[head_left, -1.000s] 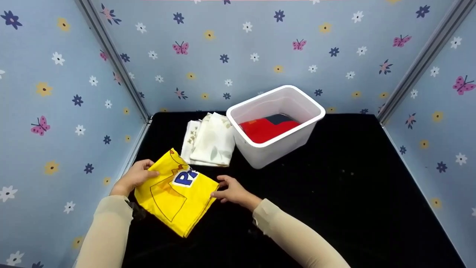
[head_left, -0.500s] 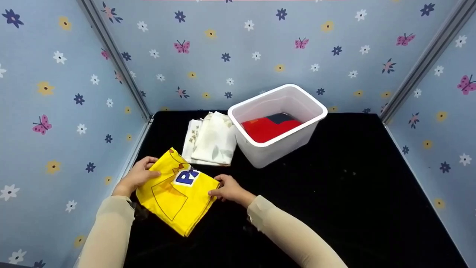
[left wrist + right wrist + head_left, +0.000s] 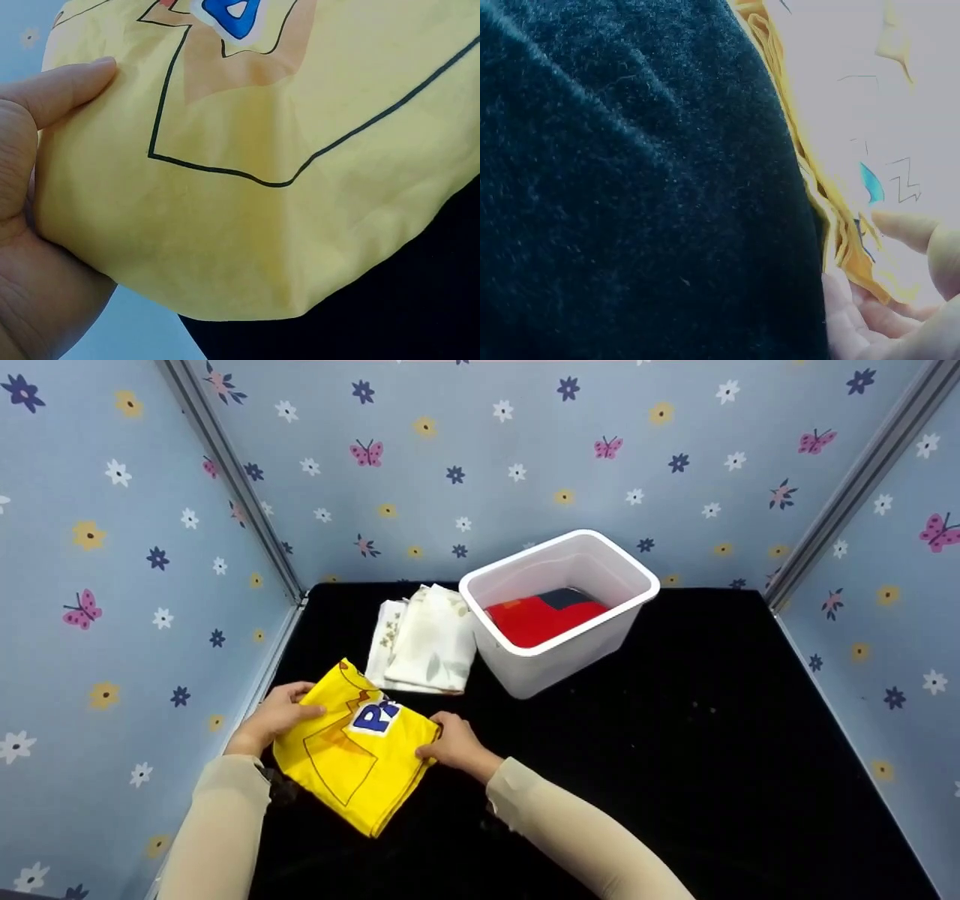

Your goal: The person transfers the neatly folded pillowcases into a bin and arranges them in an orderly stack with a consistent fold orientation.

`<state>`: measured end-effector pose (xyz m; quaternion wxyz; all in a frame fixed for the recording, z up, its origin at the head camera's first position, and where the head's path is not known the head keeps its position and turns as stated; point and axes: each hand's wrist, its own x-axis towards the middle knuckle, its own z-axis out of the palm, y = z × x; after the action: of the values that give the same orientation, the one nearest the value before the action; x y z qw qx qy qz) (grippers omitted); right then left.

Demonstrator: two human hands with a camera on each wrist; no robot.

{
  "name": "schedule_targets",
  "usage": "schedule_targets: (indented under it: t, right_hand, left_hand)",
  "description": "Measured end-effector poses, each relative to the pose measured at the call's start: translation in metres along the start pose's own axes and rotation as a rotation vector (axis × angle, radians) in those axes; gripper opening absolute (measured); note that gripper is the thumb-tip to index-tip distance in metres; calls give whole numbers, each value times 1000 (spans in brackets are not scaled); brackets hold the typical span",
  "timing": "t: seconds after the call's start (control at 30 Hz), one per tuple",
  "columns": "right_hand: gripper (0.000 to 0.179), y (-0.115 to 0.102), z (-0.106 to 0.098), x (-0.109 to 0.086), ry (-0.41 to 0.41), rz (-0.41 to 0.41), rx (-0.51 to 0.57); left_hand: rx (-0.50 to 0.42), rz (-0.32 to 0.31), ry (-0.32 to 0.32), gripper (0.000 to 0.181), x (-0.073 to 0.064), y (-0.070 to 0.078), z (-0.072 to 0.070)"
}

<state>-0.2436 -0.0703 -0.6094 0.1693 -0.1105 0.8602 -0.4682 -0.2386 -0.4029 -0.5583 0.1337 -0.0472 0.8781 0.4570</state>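
A folded yellow cloth [image 3: 341, 765] with a printed outline and blue letters lies at the front left in the head view; whether it is a garment I cannot tell. My left hand [image 3: 277, 716] grips its left edge, thumb on top and the other fingers hidden beneath. At the opposite side, my right hand [image 3: 459, 746] pinches the right corner. In the right wrist view, several layers of the yellow cloth [image 3: 832, 217] show along the edge, with the thumb above and fingers below. The left wrist view shows the left thumb [image 3: 75, 90] lying flat across the fabric.
Folded white cloths [image 3: 435, 641] with a leaf print lie behind the yellow one. Touching or very near them stands a white plastic bin [image 3: 577, 654] holding a red and dark grey cloth [image 3: 536, 621]. Flower-patterned walls [image 3: 487, 450] enclose the black table surface [image 3: 712, 772].
My right hand has moved slightly left, and its thumb and fingers have closed onto the cloth's corner. The left hand and the yellow cloth have hardly moved.
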Motion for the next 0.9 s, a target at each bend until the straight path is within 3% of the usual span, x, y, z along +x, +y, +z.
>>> schedule_targets:
  t: [0.4, 0.7, 0.9]
  right_hand:
    - [45, 4, 9, 2, -31, 37, 231]
    - [40, 2, 16, -1, -64, -21, 344]
    - [43, -3, 16, -4, -149, 24, 559]
  left_hand:
    - [-26, -16, -8, 60, -1, 1, 2]
    - [-9, -15, -5, 59, 0, -2, 2]
    - [-13, -8, -5, 58, 0, -3, 2]
